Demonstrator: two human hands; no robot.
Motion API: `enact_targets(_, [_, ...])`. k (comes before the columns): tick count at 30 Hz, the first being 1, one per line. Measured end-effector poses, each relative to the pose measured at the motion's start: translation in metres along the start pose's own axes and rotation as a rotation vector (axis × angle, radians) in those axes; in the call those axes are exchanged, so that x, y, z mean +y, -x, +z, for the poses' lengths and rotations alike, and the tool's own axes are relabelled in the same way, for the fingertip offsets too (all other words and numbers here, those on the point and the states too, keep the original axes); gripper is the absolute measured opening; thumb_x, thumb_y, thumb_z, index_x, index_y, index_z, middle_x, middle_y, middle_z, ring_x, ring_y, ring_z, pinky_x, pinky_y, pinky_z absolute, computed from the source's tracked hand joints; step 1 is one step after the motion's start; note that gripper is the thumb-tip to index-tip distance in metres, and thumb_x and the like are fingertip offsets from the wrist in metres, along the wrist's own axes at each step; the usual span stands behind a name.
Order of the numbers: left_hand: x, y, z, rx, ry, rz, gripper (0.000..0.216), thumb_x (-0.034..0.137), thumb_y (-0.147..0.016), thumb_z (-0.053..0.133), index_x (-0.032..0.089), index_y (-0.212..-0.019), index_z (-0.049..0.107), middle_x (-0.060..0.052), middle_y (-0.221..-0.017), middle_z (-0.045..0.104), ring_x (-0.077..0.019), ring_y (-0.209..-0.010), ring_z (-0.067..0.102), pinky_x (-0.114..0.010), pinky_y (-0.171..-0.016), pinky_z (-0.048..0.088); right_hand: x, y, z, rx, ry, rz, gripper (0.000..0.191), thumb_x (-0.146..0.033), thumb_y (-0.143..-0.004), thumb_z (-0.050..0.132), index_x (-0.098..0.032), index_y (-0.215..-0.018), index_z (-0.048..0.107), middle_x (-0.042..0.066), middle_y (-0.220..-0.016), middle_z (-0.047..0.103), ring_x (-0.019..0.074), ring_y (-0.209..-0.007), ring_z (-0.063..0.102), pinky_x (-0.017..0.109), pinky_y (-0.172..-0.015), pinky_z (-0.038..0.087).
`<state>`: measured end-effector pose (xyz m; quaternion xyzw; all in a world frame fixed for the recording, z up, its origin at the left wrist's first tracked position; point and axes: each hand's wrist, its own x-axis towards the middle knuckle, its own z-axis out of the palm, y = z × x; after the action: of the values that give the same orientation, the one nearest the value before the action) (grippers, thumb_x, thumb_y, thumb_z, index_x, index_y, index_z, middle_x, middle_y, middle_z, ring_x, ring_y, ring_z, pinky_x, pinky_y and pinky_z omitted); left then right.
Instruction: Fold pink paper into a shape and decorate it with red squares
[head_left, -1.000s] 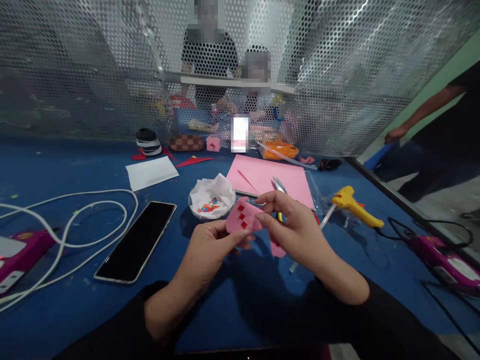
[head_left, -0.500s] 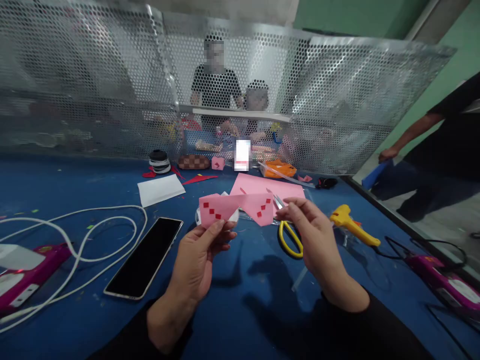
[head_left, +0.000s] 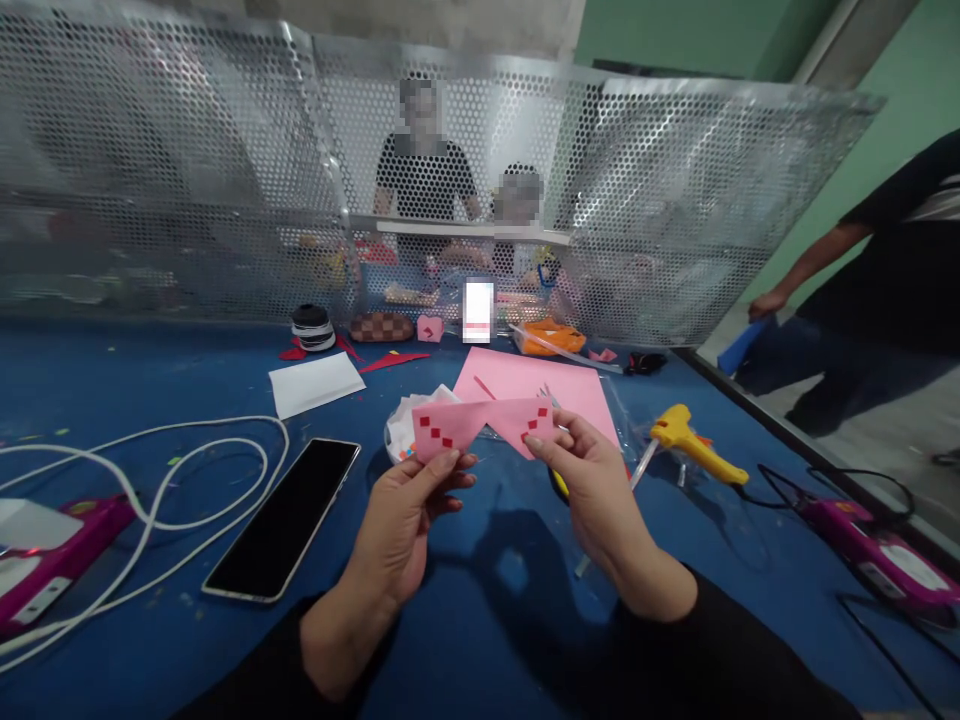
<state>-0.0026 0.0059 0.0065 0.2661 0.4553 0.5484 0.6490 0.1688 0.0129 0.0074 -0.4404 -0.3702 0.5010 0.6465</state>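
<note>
I hold up a pink paper cut-out [head_left: 484, 424] shaped like a pair of glasses, with small red squares stuck on each side. My left hand [head_left: 409, 515] pinches its left end between thumb and fingers. My right hand [head_left: 589, 480] pinches its right end. The cut-out hangs spread open above the blue table [head_left: 487, 590]. Behind it lie a pink paper sheet [head_left: 525, 380] and a small bowl [head_left: 401, 425] lined with white tissue, partly hidden. Yellow-handled scissors [head_left: 556, 482] lie mostly hidden under my right hand.
A black phone [head_left: 285, 520] lies at my left, beside white cables [head_left: 150, 470] and a pink device [head_left: 45, 550]. A yellow glue gun [head_left: 694, 440] rests at right, with another pink device [head_left: 874, 540]. White paper [head_left: 316, 382] lies further back. People stand beyond the mesh screen [head_left: 187, 200] and at right.
The folded pink cut-out has been opened out and lifted, now stretched between both hands. My head has tilted upward. My right hand has come back onto its right end.
</note>
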Motion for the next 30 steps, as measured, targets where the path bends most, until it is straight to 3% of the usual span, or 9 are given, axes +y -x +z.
enact_targets(9, [-0.0014, -0.0007, 0.0008, 0.082, 0.001, 0.046, 0.035, 0.039, -0.055, 0.090, 0.015, -0.076, 0.076, -0.004, -0.069, 0.076, -0.0136, -0.063, 0.067, -0.020, -0.055, 0.045, 0.0055, 0.0022, 0.0002, -0.053, -0.016, 0.030, 0.042, -0.030, -0.065, 0.086, -0.021, -0.101, 0.066, -0.002, -0.077, 0.074, 0.0135, -0.071, 0.066, 0.029, -0.076, 0.050])
enact_targets(16, [0.0002, 0.0003, 0.0005, 0.042, -0.003, 0.059, 0.037, 0.044, -0.058, 0.087, 0.014, -0.077, 0.076, -0.008, -0.074, 0.077, -0.0166, -0.065, 0.069, -0.023, -0.055, 0.047, 0.0043, 0.0013, -0.0013, -0.028, 0.014, 0.004, 0.044, -0.031, -0.065, 0.086, -0.021, -0.103, 0.067, -0.002, -0.073, 0.071, 0.0162, -0.073, 0.066, 0.032, -0.078, 0.051])
enact_targets(30, [0.0004, -0.0011, -0.0008, 0.107, -0.012, 0.054, 0.039, 0.042, -0.055, 0.089, 0.013, -0.077, 0.075, -0.006, -0.073, 0.076, -0.0151, -0.064, 0.068, -0.022, -0.055, 0.047, 0.0023, 0.0033, 0.0004, -0.060, -0.019, 0.041, 0.047, -0.030, -0.065, 0.086, -0.021, -0.106, 0.064, -0.001, -0.083, 0.074, 0.0160, -0.078, 0.068, 0.031, -0.080, 0.051])
